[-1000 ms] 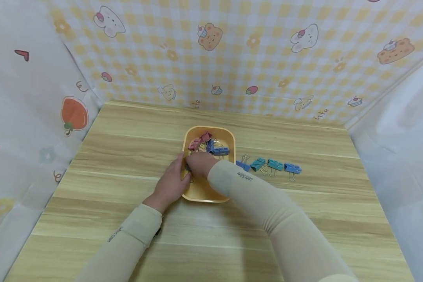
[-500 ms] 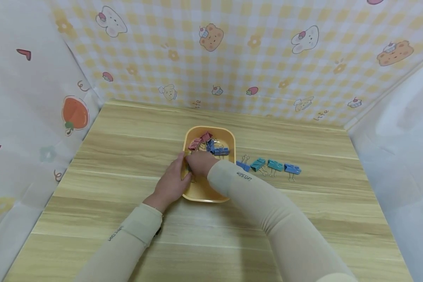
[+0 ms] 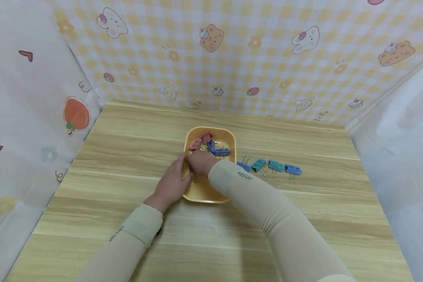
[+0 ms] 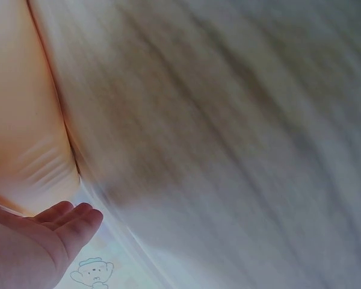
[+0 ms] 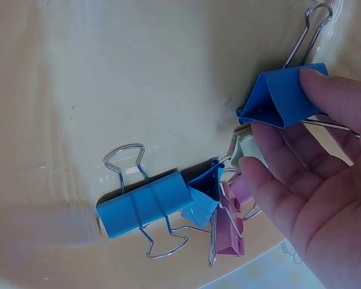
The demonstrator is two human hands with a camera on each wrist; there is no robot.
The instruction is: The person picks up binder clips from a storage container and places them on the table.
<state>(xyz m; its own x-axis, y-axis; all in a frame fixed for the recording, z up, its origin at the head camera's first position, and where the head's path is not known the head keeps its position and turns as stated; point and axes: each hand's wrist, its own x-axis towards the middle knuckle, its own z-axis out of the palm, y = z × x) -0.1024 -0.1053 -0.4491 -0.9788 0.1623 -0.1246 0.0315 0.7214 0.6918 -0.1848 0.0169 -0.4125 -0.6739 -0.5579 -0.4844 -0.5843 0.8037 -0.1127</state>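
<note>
My left hand [image 3: 172, 180] holds the left side of a yellow plastic tray [image 3: 206, 197], thumb over the rim and fingers along the outside wall. In the left wrist view, the fingers [image 4: 78, 229] lie beside the tray's outer wall [image 4: 30, 108]. My right hand [image 3: 201, 162] is inside the tray. The right wrist view has it pinching a blue binder clip [image 5: 289, 93] between thumb and fingers. Near those fingertips lie another blue binder clip [image 5: 145, 203], a second blue one [image 5: 204, 195], pink clips [image 5: 230, 232] and a pale green clip [image 5: 248, 147].
On the wooden table [image 3: 120, 164], right of the tray, several binder clips form a row: a blue clip [image 3: 244, 166] partly behind the sleeve, a teal clip [image 3: 258, 165], another teal clip [image 3: 275, 165] and a blue clip [image 3: 293, 169]. A patterned cloth [image 3: 232, 58] stands behind.
The wire handle below my right hand has shifted slightly to the right inside the tray. Both hands stay almost where they were, and the row of clips has not changed.
</note>
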